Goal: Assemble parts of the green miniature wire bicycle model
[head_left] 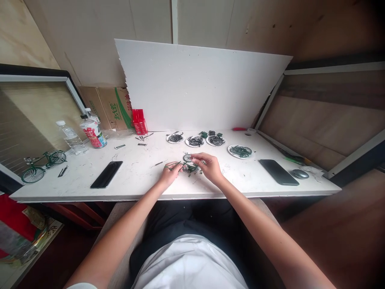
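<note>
My left hand (170, 176) is closed around a thin green model bicycle frame (173, 165), whose bars stick out past the fingers. My right hand (209, 166) makes a pinch just to the right of it, on something too small to make out. Between the two hands shows a small dark spoked wheel (187, 157); I cannot tell whether it touches the right fingertips. Below the wheel lie more dark green bicycle parts (192, 168), partly hidden by the right hand. A slim screwdriver-like tool (159, 163) rests left of the hands.
Plates of dark small parts (175, 138) and a plate of green parts (240, 151) stand behind. A finished-looking model bicycle (43, 164), a phone (106, 175) and bottles (93, 134) are at left. Right are a dark flat slab (278, 172) and a mouse (300, 174).
</note>
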Demonstrator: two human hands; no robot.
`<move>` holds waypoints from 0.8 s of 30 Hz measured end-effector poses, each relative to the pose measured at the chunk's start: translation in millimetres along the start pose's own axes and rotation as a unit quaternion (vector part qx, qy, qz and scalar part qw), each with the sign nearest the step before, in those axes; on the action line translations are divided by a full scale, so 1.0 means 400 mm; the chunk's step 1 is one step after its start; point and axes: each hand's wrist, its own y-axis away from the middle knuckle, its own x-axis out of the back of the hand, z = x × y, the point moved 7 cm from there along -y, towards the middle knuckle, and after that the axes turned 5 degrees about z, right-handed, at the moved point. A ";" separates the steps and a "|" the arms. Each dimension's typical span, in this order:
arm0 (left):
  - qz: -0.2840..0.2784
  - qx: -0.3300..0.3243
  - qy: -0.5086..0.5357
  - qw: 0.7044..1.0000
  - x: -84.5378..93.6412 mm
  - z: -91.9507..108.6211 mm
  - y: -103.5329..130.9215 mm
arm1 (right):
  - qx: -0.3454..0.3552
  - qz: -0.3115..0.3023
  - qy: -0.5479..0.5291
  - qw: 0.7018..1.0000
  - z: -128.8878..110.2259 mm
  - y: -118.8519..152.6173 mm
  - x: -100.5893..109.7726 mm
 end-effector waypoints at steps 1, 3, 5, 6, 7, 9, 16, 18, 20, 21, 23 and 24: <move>0.000 -0.007 -0.008 1.000 0.001 0.000 -0.001 | 0.006 -0.011 0.008 1.000 0.005 0.005 -0.008; -0.001 -0.025 -0.028 0.999 0.003 0.002 -0.003 | 0.020 -0.020 0.017 0.999 0.013 0.013 -0.019; -0.002 -0.040 -0.051 0.998 0.003 0.003 -0.003 | 0.023 -0.021 0.012 0.999 0.023 0.019 -0.025; -0.002 -0.048 -0.061 0.997 0.003 0.004 -0.002 | 0.016 -0.021 0.008 1.000 0.031 0.020 -0.027; -0.001 -0.056 -0.069 0.996 0.003 0.006 -0.001 | 0.004 -0.020 0.003 1.000 0.039 0.021 -0.028; 0.000 -0.070 -0.080 0.994 0.002 0.012 0.001 | -0.031 -0.017 -0.014 0.999 0.059 0.023 -0.030; -0.017 -0.080 -0.083 0.993 -0.007 0.028 0.014 | -0.105 -0.016 -0.087 0.991 0.085 0.029 -0.041; -0.018 -0.091 -0.088 0.992 -0.009 0.032 0.016 | -0.113 -0.023 -0.102 0.988 0.084 0.030 -0.044; -0.018 -0.098 -0.092 0.991 -0.010 0.032 0.016 | -0.116 -0.031 -0.114 0.986 0.084 0.031 -0.047; -0.018 -0.102 -0.093 0.990 -0.010 0.031 0.016 | -0.116 -0.035 -0.117 0.986 0.084 0.031 -0.048; -0.017 -0.112 -0.094 0.989 -0.010 0.031 0.016 | -0.113 -0.039 -0.121 0.985 0.085 0.031 -0.049; -0.017 -0.116 -0.094 0.989 -0.009 0.031 0.017 | -0.112 -0.039 -0.121 0.986 0.086 0.032 -0.049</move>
